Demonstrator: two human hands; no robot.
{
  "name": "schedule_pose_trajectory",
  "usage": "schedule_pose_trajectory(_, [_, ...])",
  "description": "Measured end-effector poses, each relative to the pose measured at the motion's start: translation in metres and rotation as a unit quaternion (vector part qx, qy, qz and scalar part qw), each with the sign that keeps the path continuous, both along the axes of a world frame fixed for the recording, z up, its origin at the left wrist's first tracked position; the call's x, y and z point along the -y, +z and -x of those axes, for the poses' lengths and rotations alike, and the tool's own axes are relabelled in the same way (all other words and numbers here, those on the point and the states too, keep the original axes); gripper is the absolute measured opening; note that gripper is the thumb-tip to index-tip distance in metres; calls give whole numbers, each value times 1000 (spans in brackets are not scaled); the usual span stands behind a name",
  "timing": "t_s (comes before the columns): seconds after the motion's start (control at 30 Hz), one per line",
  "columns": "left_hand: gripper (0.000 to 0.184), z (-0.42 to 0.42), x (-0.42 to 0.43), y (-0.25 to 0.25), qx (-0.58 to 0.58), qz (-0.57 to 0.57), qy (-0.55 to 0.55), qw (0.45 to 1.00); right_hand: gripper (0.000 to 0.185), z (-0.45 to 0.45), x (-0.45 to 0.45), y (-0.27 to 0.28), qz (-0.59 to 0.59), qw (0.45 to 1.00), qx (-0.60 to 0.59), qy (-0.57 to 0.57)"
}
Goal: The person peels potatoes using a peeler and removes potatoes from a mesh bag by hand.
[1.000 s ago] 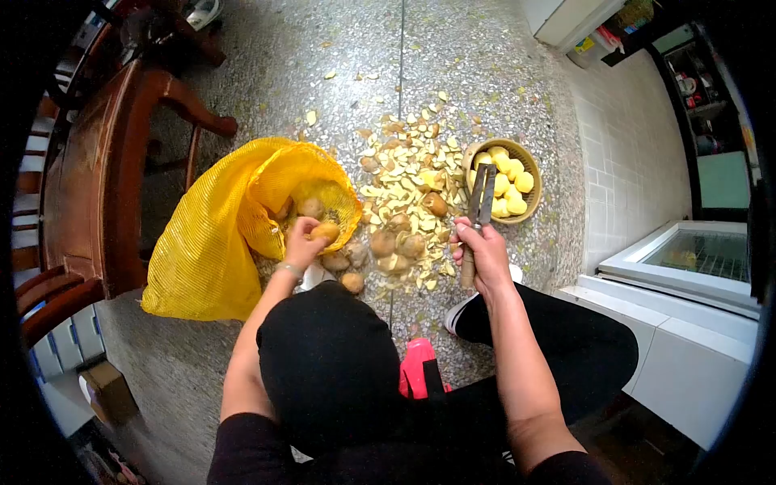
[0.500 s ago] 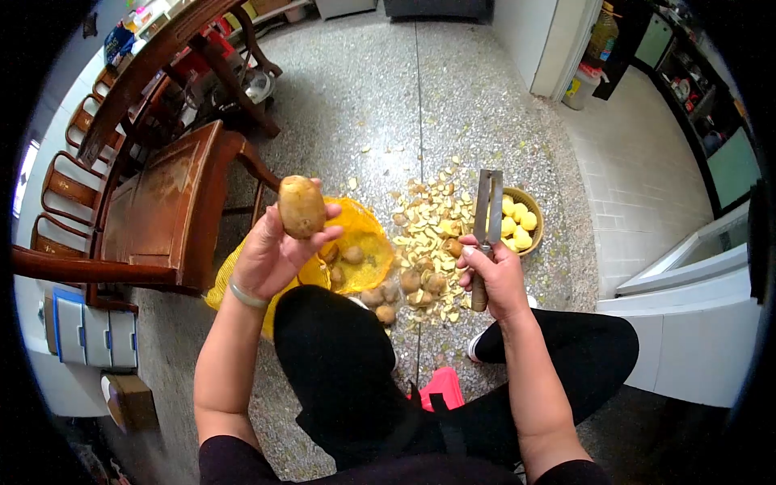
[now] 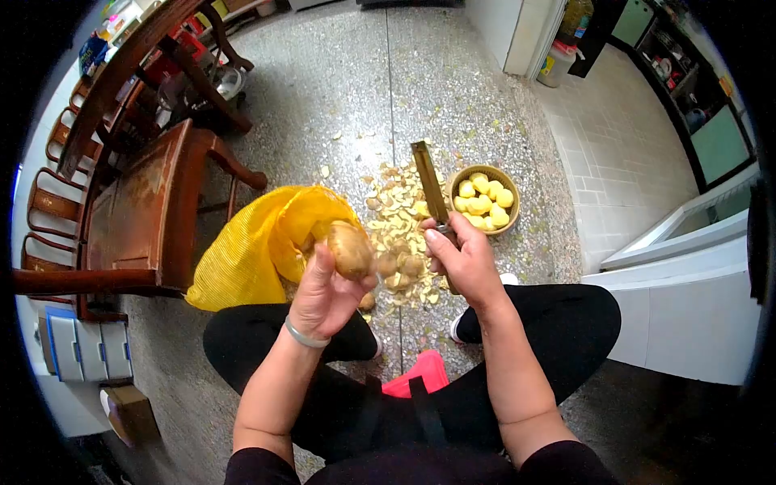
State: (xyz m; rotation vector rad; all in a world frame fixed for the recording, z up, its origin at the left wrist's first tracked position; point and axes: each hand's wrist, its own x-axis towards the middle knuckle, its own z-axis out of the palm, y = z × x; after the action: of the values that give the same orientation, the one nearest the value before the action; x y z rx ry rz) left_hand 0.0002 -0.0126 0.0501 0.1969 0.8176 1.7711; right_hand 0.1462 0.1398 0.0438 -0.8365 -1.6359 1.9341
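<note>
An unpeeled brown potato (image 3: 350, 251) is held up in the fingers of my left hand (image 3: 330, 295), above the floor and in front of a yellow mesh sack (image 3: 242, 250). My right hand (image 3: 470, 263) grips a peeler (image 3: 430, 184) by its handle, its long slotted metal blade pointing up and away from me. The blade is apart from the potato. Below the hands, potato peelings (image 3: 396, 212) lie scattered, with several unpeeled potatoes (image 3: 411, 265) among them. Just beyond my right hand, a round basket (image 3: 458, 179) holds several peeled yellow potatoes (image 3: 482, 202).
A wooden chair (image 3: 153, 214) and a dark wooden table stand on the left. Small drawers (image 3: 90, 347) and a cardboard box (image 3: 133, 412) are at lower left. Something pink (image 3: 420, 376) lies between my legs. A white door (image 3: 679, 323) stands on the right.
My left hand has brought the potato right and down, closer to the peeler. My right hand has shifted left, and the blade now tilts left. My left knee has swung outward.
</note>
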Motion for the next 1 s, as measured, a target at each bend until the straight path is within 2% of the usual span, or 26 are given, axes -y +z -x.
schedule_pose_trajectory(0.03, [61, 2, 1, -9, 8, 1, 3, 1000, 21, 2, 1, 4, 50, 998, -2, 32])
schedule_pose_trajectory(0.1, [65, 8, 4, -27, 11, -81, -77, 994, 23, 9, 7, 0, 53, 997, -12, 47])
schedule_pose_trajectory(0.13, [72, 7, 2, -28, -28, -53, -51, 997, 25, 13, 10, -1, 42, 998, -16, 51])
schedule_pose_trajectory(0.17, [72, 8, 2, -27, -25, -52, -50, 997, 27, 15, 12, -3, 31, 998, -21, 55])
schedule_pose_trajectory(0.23, [68, 10, 0, -18, -70, 36, -23, 997, 33, 19, 10, -18, 3, 997, 9, 78])
schedule_pose_trajectory(0.3, [64, 10, -3, -18, -49, 49, -12, 998, 34, 21, 9, -36, -115, 991, 40, 56])
schedule_pose_trajectory(0.47, [47, 9, -5, -16, -15, 70, 14, 997, 21, 25, 14, -28, -147, 988, 45, -10])
schedule_pose_trajectory(0.53, [43, 15, -2, -26, -57, 21, -11, 998, 18, 25, 16, -15, -277, 959, 61, 12])
schedule_pose_trajectory(0.57, [43, 14, -1, -28, -56, 23, -11, 998, 18, 27, 18, -17, -275, 959, 61, 13])
schedule_pose_trajectory(0.63, [42, 9, -1, -32, -21, 56, 23, 998, 23, 31, 23, -19, -428, 903, -31, 40])
schedule_pose_trajectory(0.67, [34, 9, 0, -33, 38, 22, 17, 999, 24, 33, 26, -19, -475, 878, -42, 31])
schedule_pose_trajectory(0.7, [38, 7, 2, -44, 14, 3, 2, 1000, 24, 32, 25, -22, -474, 879, -40, 29])
schedule_pose_trajectory(0.83, [35, 4, 2, -45, 53, 53, -35, 997, 20, 27, 13, -55, -404, 915, 2, -8])
schedule_pose_trajectory(0.9, [37, 0, 2, -35, 78, 26, -54, 995, 19, 15, -3, -65, -302, 939, 162, 19])
schedule_pose_trajectory(1.0, [43, -3, 3, -28, 88, 2, -69, 994, 19, 6, -12, -70, -274, 943, 188, 10])
